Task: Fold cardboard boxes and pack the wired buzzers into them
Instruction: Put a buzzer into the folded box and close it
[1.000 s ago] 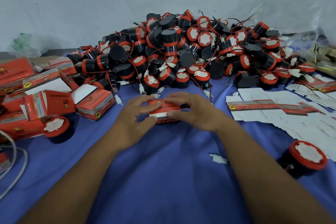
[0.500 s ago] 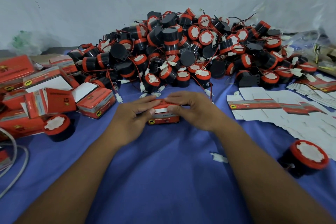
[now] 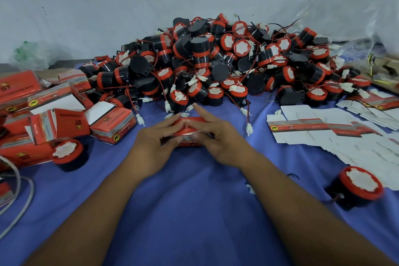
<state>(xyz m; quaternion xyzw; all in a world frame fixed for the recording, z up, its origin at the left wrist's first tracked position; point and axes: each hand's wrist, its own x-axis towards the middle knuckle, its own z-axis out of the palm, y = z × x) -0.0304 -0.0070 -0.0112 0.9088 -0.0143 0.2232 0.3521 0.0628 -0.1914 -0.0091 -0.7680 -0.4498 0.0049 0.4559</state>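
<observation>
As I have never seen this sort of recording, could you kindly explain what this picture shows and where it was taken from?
No machine here: a person works with bare hands, and the camera sits on their head, looking forward and down. The left hand and right hand grip a small red cardboard box between them. Blue cloth covers the surface. Behind lies a big pile of black-and-red wired buzzers. Folded boxes stand at the left, flat unfolded box blanks lie at the right, and a loose buzzer sits near the right forearm.
</observation>
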